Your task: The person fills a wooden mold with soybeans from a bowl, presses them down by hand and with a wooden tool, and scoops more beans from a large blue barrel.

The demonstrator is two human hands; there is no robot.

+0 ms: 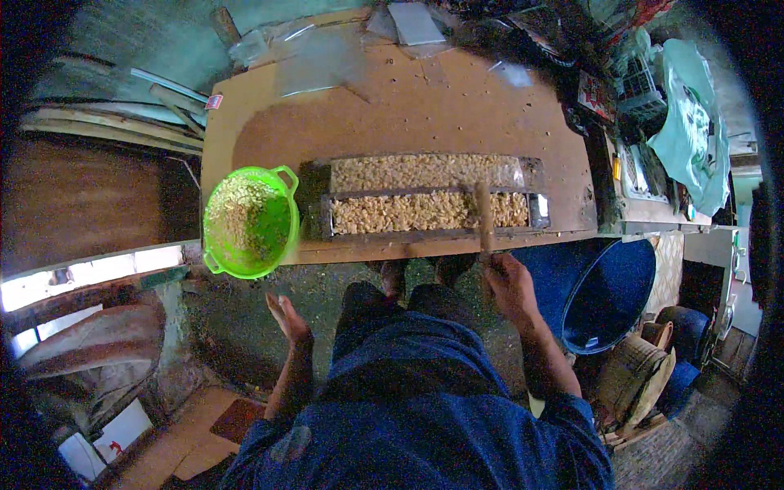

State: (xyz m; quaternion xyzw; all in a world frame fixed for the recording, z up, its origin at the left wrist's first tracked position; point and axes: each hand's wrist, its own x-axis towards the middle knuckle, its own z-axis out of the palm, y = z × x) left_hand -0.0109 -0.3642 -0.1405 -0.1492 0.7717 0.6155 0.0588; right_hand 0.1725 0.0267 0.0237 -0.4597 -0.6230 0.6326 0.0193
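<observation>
My right hand [510, 286] is closed around the lower end of a light wooden stick [484, 216]. The stick reaches over the table edge and across the right part of a long, narrow dark-framed tray [327, 214] filled with pale, bean-like pieces [408, 211]. Directly behind it lies a second strip of similar pieces [425, 171], which looks covered by a clear sheet. My left hand [290, 317] hangs in front of the table, fingers stretched out and holding nothing. Nearest to it is a bright green colander [278, 237] with two handles, partly filled with pale pieces.
The brown tabletop [408, 106] has scattered bits on it and clear plastic sheets [318, 65] at the back left. A large blue barrel [608, 294] stands below the table's right side. A pale green plastic bag [694, 122] hangs at the right, near a crate [641, 98].
</observation>
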